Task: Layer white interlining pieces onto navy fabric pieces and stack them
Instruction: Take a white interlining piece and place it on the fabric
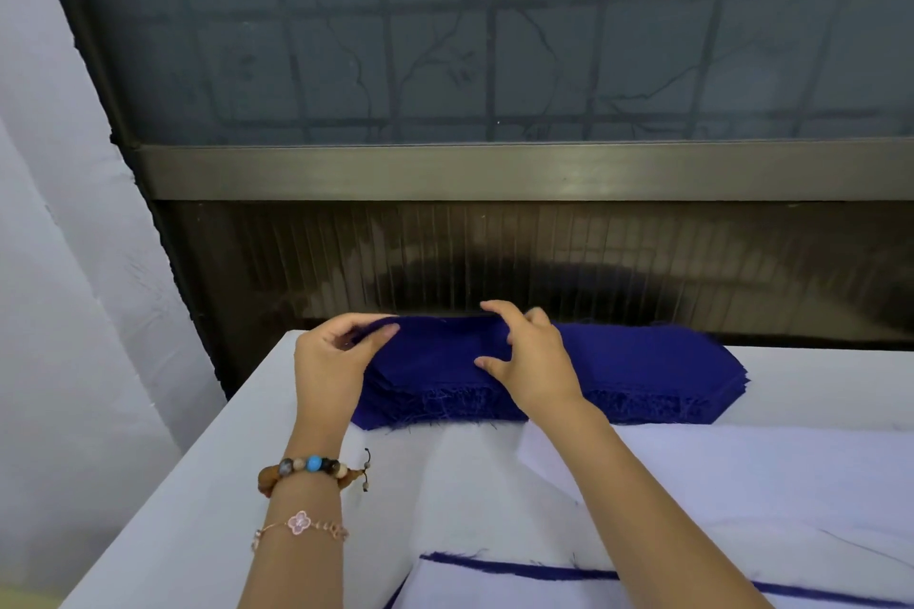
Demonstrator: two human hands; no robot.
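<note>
**While the top navy piece [435, 346] is held at both ends**

As we look down, we see the left hand [336, 361] and the right hand [529, 361] both on the navy stack [653, 371]. This stack lies on the white table [222, 485] directly under them and goes on past the right hand. Our left hand pinches the left end of the top navy piece between the thumb and the curled fingers. Our right hand has its fingers curled over the far edge of the same piece, with the thumb spread toward the left hand. The piece is raised a little between the two hands.

Beside the right forearm, on its outer side, a white interlining sheet [742, 470] lies flat on the table. Between the two forearms, closest to us, we see a layered pile [494, 588] with white on top and a navy edge showing under it. On the left wrist we see a bead bracelet [309, 467] and, closer to us, a chain bracelet [300, 523] with a pink flower.
</note>
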